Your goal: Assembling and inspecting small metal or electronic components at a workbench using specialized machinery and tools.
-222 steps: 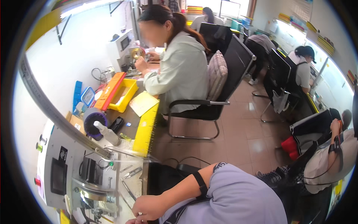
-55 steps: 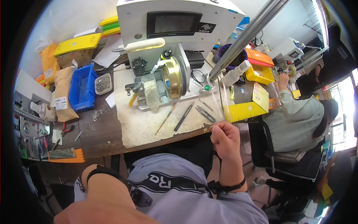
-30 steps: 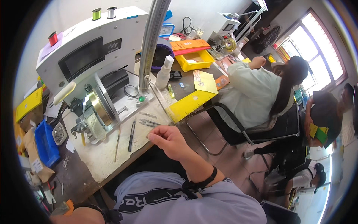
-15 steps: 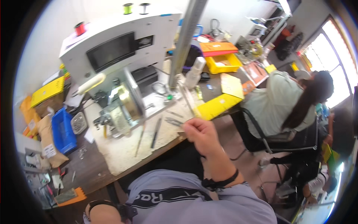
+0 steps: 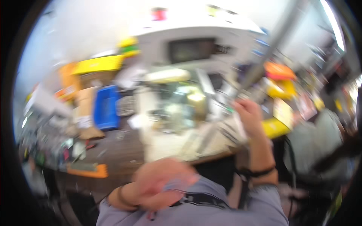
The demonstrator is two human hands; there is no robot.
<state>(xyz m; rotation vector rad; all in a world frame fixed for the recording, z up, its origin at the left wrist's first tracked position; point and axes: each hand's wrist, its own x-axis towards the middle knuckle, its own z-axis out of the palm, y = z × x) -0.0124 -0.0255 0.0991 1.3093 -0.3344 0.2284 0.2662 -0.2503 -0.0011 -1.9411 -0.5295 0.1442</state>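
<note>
White machine stood on the bench.
I saw the right hand closed nearby, but couldn't tell for the blurred left hand.

Left grip indistinct in blur

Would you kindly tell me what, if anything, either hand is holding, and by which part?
It cannot be told: left hand and right hand are both blurred.
</note>
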